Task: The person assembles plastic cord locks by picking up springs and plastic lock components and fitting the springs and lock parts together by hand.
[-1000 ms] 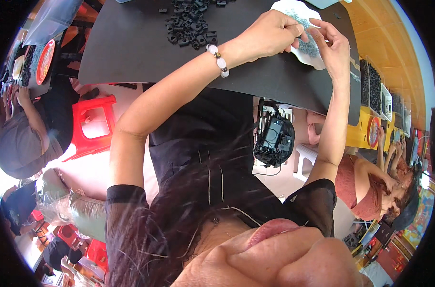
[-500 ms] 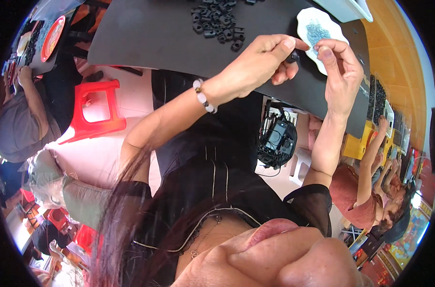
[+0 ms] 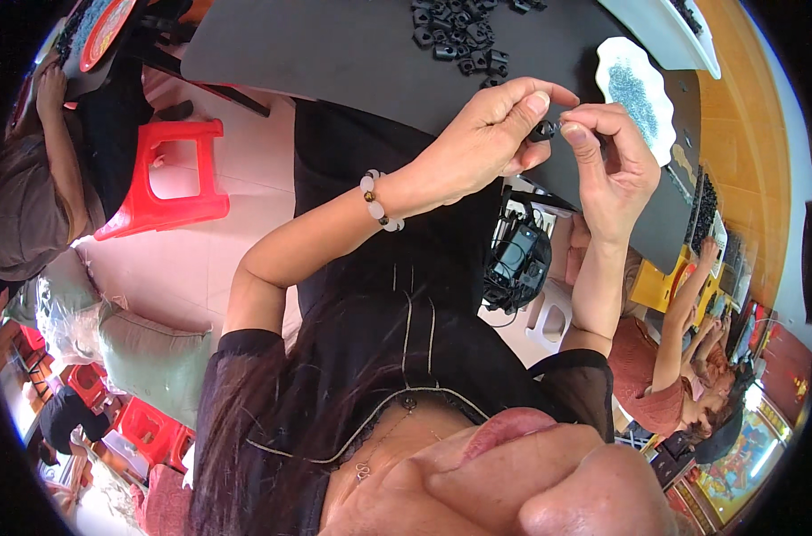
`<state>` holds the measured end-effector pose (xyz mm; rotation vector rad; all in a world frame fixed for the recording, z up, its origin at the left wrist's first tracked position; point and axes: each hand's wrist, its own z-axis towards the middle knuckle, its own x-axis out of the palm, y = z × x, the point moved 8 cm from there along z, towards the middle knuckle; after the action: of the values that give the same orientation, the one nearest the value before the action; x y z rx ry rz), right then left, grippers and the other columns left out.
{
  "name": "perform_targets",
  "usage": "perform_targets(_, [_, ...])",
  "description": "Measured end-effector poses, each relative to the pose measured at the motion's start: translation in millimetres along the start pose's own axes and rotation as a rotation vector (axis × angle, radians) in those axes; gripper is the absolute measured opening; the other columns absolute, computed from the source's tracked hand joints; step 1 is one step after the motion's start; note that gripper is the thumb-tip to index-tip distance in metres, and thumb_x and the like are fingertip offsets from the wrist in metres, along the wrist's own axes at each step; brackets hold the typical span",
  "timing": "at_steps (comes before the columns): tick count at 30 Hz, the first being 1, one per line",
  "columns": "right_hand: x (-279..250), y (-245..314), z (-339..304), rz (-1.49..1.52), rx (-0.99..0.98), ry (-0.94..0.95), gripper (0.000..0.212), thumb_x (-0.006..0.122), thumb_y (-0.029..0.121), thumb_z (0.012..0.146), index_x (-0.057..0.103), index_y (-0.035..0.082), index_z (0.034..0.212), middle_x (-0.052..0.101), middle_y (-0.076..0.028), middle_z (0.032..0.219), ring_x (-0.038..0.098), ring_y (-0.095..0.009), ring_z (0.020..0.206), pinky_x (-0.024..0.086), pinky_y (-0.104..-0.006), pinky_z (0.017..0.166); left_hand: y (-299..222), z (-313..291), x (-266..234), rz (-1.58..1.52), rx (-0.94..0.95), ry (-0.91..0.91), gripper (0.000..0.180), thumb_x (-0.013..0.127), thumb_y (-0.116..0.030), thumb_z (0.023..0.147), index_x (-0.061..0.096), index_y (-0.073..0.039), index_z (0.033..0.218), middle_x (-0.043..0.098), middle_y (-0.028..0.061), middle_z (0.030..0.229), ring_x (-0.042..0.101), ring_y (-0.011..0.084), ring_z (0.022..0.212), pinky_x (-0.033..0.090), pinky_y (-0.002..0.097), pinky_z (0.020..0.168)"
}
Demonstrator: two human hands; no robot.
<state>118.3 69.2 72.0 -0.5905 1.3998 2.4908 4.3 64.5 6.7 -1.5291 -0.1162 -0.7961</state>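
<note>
My left hand (image 3: 482, 134) grips a small black plastic part (image 3: 541, 131) between thumb and fingers, with the index finger stretched out over it. Close by, my right hand (image 3: 613, 174) has thumb and index finger pinched together at the part's right side. What sits in that pinch is too small to make out. To the right of my hands lies a white scalloped dish (image 3: 612, 55) with many tiny blue-grey pieces in it. Several similar black parts (image 3: 459, 34) are piled on the dark table (image 3: 316, 54) beyond my left hand.
A white tray (image 3: 660, 37) stands at the table's far right. Below the table edge hangs a black bag-like item with a device (image 3: 519, 255). A red stool (image 3: 175, 207) and a stuffed green sack (image 3: 160, 357) are on the left. Other people sit at left (image 3: 44, 205) and right (image 3: 642, 357).
My right fingertips have come away from the dish's edge, left and nearer to the black part. My left hand keeps hold of the part. The view has shifted slightly over the table.
</note>
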Motion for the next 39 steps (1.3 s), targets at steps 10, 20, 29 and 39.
perform_targets(10, [21.5,29.5,1.2,-0.165,-0.276,0.15,0.018,0.076,0.005,0.076,0.073,0.003,0.094,0.069,-0.009,0.087,0.061,-0.02,0.073,0.048,-0.0273,0.069,-4.1,-10.1,-14.1,-0.02,0.015,-0.076,0.04,0.039,-0.034,0.105,0.052,-0.003,0.127,0.048,-0.0019,0.071,0.04,0.0032,0.058,0.029,0.0176,0.047])
perform_targets(20, [40.6,2.8,-8.6,0.124,0.11,0.244,0.017,0.077,0.005,0.077,0.071,0.0,0.092,0.067,-0.005,0.082,0.058,-0.011,0.071,0.046,-0.0236,0.067,-7.9,-38.8,-22.1,0.064,0.029,-0.084,0.048,0.039,-0.041,0.104,0.052,0.0,0.125,0.057,0.0004,0.075,0.052,0.004,0.058,0.041,0.0168,0.049])
perform_targets(29, [54.4,4.6,-5.0,0.108,0.023,0.3,0.019,0.08,0.007,0.075,0.071,0.002,0.091,0.065,-0.005,0.078,0.057,-0.01,0.07,0.045,-0.0229,0.065,-12.0,-59.3,-45.4,0.115,0.056,-0.147,0.03,0.062,-0.017,0.095,0.064,0.002,0.118,0.069,0.0092,0.093,0.066,0.011,0.074,0.055,0.0227,0.063])
perform_targets(39, [63.2,-5.1,39.9,-0.286,-0.216,0.223,0.014,0.07,0.004,0.081,0.073,0.007,0.095,0.068,-0.008,0.089,0.063,-0.021,0.079,0.05,-0.0299,0.071,-9.0,-68.8,-61.2,0.055,0.043,-0.262,0.025,0.06,-0.014,0.096,0.065,0.001,0.116,0.069,0.0104,0.09,0.063,0.0092,0.07,0.054,0.0227,0.064])
